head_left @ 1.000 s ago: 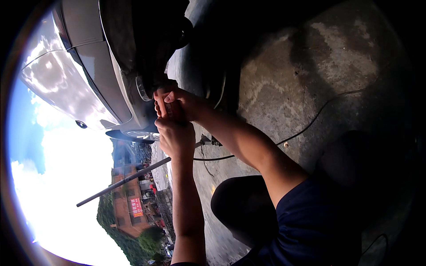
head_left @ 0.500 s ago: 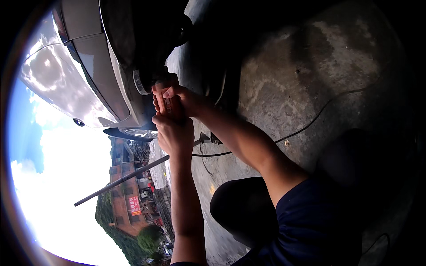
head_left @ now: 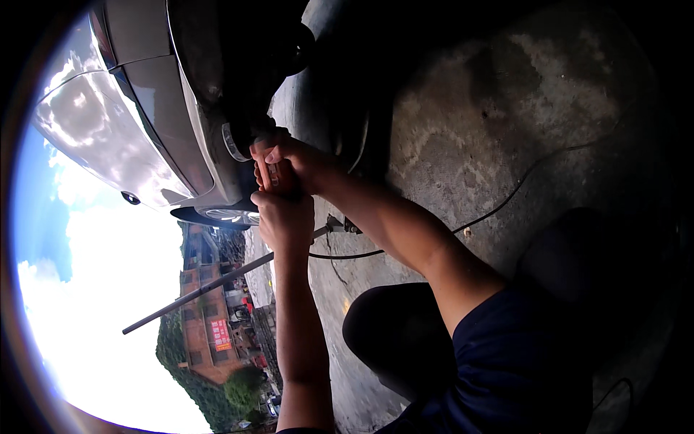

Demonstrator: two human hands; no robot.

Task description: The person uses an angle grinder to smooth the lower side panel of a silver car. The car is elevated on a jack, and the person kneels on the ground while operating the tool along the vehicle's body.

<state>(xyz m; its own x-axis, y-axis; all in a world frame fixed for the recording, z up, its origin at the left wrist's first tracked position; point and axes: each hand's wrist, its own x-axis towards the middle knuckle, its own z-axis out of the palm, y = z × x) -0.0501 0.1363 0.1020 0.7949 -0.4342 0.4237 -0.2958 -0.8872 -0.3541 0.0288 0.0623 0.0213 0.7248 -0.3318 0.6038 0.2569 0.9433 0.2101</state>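
Observation:
Both of my hands are closed on an orange-red power tool (head_left: 272, 173) with a dark head; its exact kind is hard to make out. My left hand (head_left: 285, 220) wraps round its rear end, nearest me. Further forward, my right hand (head_left: 295, 155) grips the body, thumb lying along its side. The tool's dark head points into the shadowed underside of a pale, glossy car (head_left: 155, 134), beside a shiny curved metal edge (head_left: 234, 142). Deep shadow hides what the head touches.
A long metal bar (head_left: 199, 293) slants past my left forearm to a jack-like metal piece (head_left: 334, 226). A black cable (head_left: 499, 206) crosses the stained concrete floor (head_left: 463, 137). The car's other wheel (head_left: 230, 215) shows beyond my hands. My dark-clothed knee (head_left: 394, 333) is close below.
My hands and the tool have shifted very slightly down and right in the picture, and the car's edge with them. The grip stays the same.

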